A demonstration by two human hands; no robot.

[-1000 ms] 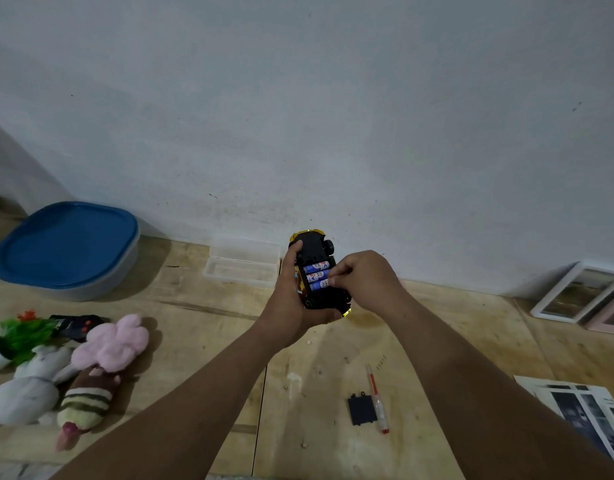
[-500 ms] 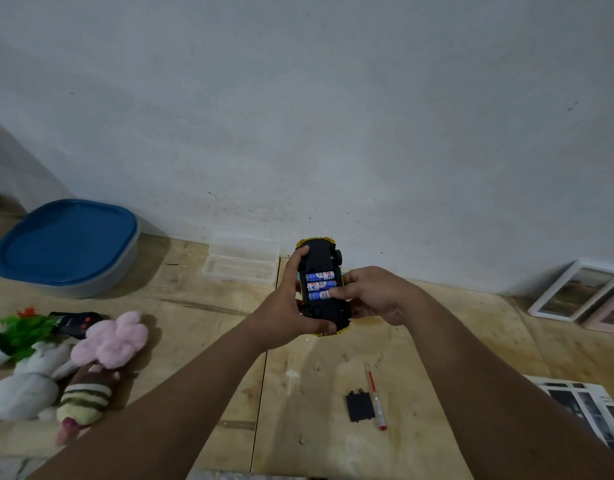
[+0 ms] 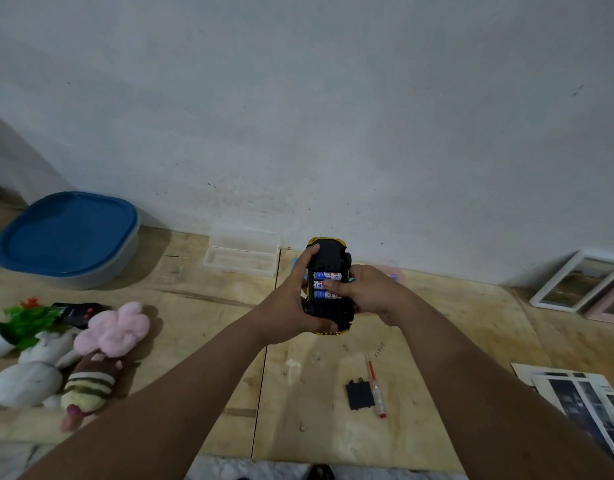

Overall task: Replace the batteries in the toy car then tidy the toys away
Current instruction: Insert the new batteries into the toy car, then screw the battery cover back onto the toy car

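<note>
I hold a yellow toy car [image 3: 330,258] upside down above the wooden floor, its black underside facing me. Three blue and white batteries [image 3: 324,285] lie side by side in its uncovered compartment. My left hand [image 3: 291,303] grips the car's left side, thumb along the edge. My right hand [image 3: 364,292] holds the right side, and its thumb presses on the middle battery. The black battery cover [image 3: 359,394] lies on the floor below, beside a red and white screwdriver [image 3: 375,389]. Plush toys [image 3: 91,362] lie at the left.
A blue-lidded tub [image 3: 66,237] sits at the back left. A clear plastic box [image 3: 241,254] stands by the wall. A black remote [image 3: 75,313] and a green toy plant [image 3: 25,322] lie near the plush toys. Picture frames [image 3: 575,282] lean at right; printed sheets [image 3: 582,400] lie on the floor.
Both hands have turned the car so it points straight away from me. My right thumb has moved onto the middle battery.
</note>
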